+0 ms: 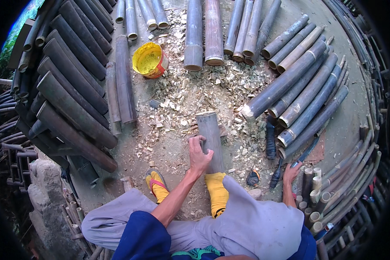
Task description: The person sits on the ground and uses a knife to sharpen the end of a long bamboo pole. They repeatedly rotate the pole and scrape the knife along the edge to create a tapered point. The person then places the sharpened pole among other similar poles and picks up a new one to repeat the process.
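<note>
A short grey-brown bamboo section (211, 138) reaches away from my yellow-socked foot, its pale cut end farthest from me. My left hand (199, 155) grips its left side with bent fingers, the thumb lying across the top. At the right, my right hand (292, 172) is closed around the near end of a long, narrow, dark tool (309, 150); its exact kind is unclear. Close by on the ground lie a dark wrapped handle (271, 142) and a second wrapped handle (276, 174). Left of them sits a small dark roundish object (253, 177).
Pale wood chips (182, 86) cover the ground ahead. A yellow bucket (149, 60) stands among them. Dark bamboo lengths (80, 117) lean at the left; more bamboo poles (292, 82) lie at the right. Bamboo stubs (315, 197) stand beside my right arm. A rough stone (50, 203) is at left.
</note>
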The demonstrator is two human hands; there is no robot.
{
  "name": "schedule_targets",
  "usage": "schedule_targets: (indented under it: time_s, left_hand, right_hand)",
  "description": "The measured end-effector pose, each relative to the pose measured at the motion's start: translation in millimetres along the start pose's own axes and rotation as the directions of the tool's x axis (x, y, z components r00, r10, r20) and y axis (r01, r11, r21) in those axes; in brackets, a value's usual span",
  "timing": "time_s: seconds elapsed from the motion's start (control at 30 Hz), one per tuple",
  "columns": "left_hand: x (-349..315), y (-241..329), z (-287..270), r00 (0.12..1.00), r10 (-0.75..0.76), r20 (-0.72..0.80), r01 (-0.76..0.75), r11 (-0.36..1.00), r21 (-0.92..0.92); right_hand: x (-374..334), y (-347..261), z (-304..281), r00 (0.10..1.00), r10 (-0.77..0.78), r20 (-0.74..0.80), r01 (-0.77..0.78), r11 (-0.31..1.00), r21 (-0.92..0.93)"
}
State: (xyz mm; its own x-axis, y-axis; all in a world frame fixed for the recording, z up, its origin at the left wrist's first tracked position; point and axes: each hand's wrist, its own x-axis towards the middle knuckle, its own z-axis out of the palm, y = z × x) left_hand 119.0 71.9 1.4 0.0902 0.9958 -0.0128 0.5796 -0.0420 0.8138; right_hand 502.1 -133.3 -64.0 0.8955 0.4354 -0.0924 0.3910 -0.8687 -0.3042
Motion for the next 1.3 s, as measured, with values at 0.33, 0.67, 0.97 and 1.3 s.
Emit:
schedule_targets:
  time_s: [0.33,0.67,0.97,1.3]
  left_hand:
    - [1.5,-2.4,4.3,0.996,-0.056,0.076,0.056,0.998,-0.003]
    - [-3.6,-13.3,9.1,0.995,-0.073,0.064,0.077,0.994,-0.072]
    - [0.0,-8.1,2.4,0.991,-0.112,0.078,0.118,0.99,-0.074]
    - [1.6,-1.0,-3.8,0.983,-0.122,0.14,0.137,0.986,-0.099]
  right_hand:
    - [-0.6,7.0,-2.6,1.0,0.024,0.007,-0.024,0.996,0.091]
    - [-1.4,-9.6,-8.9,0.993,0.114,-0.018,-0.113,0.993,0.034]
    - [-3.9,-5.2,-4.2,0.997,0.069,-0.036,-0.066,0.995,0.076]
    - [-17.1,-14.1,-12.5,0.992,0.048,-0.115,-0.041,0.997,0.065]
